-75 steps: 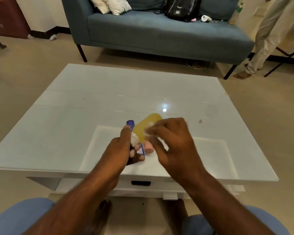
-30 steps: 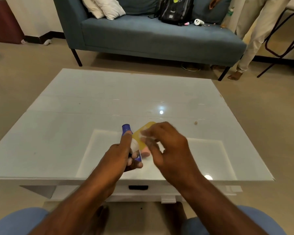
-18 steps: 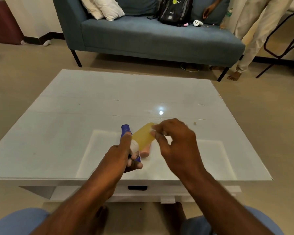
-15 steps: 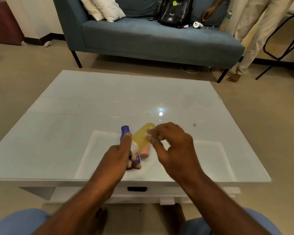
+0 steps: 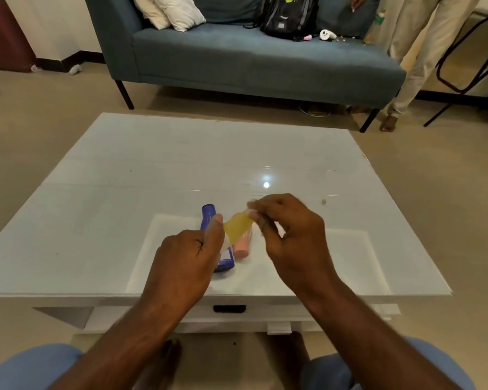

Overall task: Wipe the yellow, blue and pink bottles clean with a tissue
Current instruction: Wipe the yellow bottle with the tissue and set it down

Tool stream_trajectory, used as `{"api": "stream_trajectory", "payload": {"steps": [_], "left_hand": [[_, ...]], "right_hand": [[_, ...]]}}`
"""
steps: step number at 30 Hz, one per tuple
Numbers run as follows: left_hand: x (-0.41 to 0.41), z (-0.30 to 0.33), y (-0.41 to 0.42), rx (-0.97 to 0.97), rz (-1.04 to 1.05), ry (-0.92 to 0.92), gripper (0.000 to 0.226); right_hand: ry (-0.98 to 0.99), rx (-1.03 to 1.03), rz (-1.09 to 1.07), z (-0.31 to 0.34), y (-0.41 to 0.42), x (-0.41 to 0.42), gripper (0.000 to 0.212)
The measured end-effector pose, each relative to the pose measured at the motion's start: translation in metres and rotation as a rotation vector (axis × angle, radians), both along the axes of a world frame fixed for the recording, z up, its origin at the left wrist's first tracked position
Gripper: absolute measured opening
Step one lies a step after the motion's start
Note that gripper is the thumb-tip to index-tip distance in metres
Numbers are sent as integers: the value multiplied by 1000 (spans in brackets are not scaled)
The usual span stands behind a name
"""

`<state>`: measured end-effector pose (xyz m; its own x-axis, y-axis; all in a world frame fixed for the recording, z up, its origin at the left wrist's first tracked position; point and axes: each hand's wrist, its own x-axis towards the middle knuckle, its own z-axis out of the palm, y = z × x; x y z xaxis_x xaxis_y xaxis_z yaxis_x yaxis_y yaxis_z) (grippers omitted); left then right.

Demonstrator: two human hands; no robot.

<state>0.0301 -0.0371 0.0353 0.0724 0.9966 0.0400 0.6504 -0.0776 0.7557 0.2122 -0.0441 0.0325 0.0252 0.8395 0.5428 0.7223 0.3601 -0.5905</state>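
Observation:
My left hand (image 5: pixel 189 260) grips the white-capped end of the yellow bottle (image 5: pixel 237 228), which tilts up to the right above the table. My right hand (image 5: pixel 290 237) pinches a small piece of tissue (image 5: pixel 251 213) against the bottle's upper end; the tissue is mostly hidden by blurred fingers. The blue bottle (image 5: pixel 209 216) lies on the white table (image 5: pixel 124 192) beneath my left hand, partly covered by it. The pink bottle (image 5: pixel 242 247) lies beside the blue one, to its right.
A blue sofa (image 5: pixel 237 60) with pillows and a black backpack (image 5: pixel 289 15) stands beyond the table. A person in light trousers (image 5: pixel 423 52) stands at the sofa's right end. A small crumb (image 5: pixel 324 201) lies on the table's right part. My knees sit below the table's front edge.
My right hand has kept rubbing the tissue along the yellow bottle, now at its upper end. My left hand keeps its grip. The person at the sofa has shifted.

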Motion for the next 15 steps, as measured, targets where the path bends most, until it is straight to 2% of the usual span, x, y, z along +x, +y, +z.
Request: {"api": "stream_trajectory", "payload": {"steps": [2,6,10,15], "left_hand": [[0,-2,-1,6,-4,9,79],[-2,-5,-1,9,17,-18,78],[-1,-2,-2,17,4,-7,77],[-3,0,-1,44,21,-14,77]], "right_hand": [[16,-5,3,2,1,1,19],[-107,16,209,1,-21,-23,28],[-3,-41,-24,-1,1,1,20],[-73,-42,217,-1,-20,-21,26]]}}
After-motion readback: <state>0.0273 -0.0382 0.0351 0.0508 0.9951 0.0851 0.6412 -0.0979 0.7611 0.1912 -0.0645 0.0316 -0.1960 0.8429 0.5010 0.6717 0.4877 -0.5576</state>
